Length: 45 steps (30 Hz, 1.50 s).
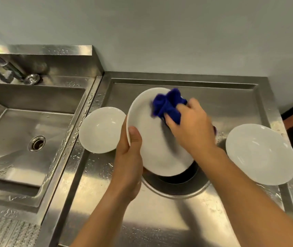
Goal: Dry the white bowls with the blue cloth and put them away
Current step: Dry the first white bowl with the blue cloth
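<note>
The big bowl (152, 139) is tilted above the desk (160, 220), left hand (129, 157) gripping its rim. The right hand (190, 129) presses the cloth (167, 106) inside it, fingers (170, 120) closed on it. Two bowls (101, 130) (259, 154) rest on either side.

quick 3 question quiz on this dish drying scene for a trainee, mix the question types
1. True or false: the blue cloth is in the right hand.
2. How many white bowls are in view?
3. The left hand grips the held bowl by: A) its rim B) its inside centre C) not at all

Key
1. True.
2. Three: the held one, the small bowl near the sink, the right bowl on the counter.
3. A.
</note>
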Each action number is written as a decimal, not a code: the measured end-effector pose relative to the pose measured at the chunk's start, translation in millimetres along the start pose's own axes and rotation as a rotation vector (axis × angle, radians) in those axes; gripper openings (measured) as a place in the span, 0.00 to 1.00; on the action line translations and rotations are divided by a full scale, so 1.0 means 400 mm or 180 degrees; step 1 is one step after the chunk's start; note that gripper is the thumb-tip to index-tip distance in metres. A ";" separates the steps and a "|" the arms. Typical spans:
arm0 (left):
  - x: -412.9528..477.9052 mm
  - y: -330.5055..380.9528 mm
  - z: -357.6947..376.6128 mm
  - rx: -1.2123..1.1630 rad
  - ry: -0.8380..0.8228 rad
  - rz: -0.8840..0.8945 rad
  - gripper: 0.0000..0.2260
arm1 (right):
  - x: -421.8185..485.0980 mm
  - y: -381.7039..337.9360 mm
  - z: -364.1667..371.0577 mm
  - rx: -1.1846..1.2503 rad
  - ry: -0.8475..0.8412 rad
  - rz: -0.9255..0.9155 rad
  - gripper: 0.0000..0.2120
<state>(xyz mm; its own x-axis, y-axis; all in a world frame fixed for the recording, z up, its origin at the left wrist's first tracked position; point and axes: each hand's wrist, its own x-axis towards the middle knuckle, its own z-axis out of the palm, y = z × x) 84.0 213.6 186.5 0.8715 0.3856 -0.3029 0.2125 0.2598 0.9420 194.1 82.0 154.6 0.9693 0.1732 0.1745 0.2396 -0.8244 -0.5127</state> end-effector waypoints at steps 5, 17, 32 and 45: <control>0.037 0.014 0.008 0.0137 0.0019 0.0153 0.25 | -0.049 -0.103 0.024 0.1895 -0.1111 -0.0453 0.08; -0.042 -0.048 0.072 -0.0139 -0.0246 -0.0200 0.22 | -0.109 -0.025 -0.051 0.1488 -0.0585 -0.0301 0.09; -0.152 -0.287 0.078 0.0486 -0.0654 -0.0627 0.10 | -0.388 0.217 -0.166 0.2578 0.0312 0.1587 0.16; -0.229 -0.509 0.082 0.0806 -0.0937 -0.0972 0.13 | -0.614 0.346 -0.009 0.1991 -0.0208 0.1837 0.16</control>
<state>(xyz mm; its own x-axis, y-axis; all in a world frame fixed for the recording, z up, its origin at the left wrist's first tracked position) -24.5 96.3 27.1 0.8328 0.0494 -0.5513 0.5465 0.0845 0.8332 -11.0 -76.6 43.6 0.9455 -0.1359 -0.2958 -0.3251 -0.3472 -0.8796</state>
